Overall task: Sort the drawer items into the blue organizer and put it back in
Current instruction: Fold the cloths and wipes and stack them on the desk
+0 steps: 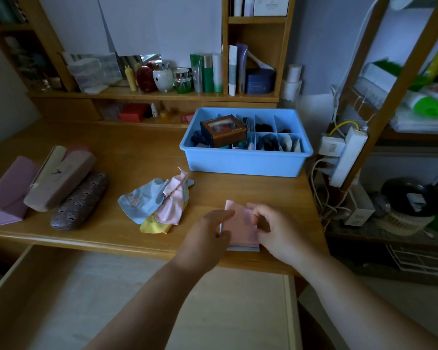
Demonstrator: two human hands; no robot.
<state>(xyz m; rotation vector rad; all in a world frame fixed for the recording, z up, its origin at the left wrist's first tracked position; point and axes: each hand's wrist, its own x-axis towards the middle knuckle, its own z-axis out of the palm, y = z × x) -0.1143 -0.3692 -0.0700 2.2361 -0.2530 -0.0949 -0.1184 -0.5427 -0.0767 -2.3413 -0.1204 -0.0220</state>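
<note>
The blue organizer (243,162) stands on the desk's far right, its compartments holding small dark items and a brown box (223,130). Near the desk's front edge lies a folded pink cloth (242,228) on a small stack. My left hand (208,232) rests on the cloth's left edge with fingers stretched over it. My right hand (273,228) pinches the cloth's right side with curled fingers. A loose pile of blue, pink and yellow cloths (157,200) lies just left of my hands. The open drawer (61,299) below the desk shows a bare bottom.
Three glasses cases (48,188) lie at the desk's left. Bottles and jars (182,74) line the back shelf. A power strip with cables (344,157) hangs off the desk's right edge beside a shelf unit (402,97).
</note>
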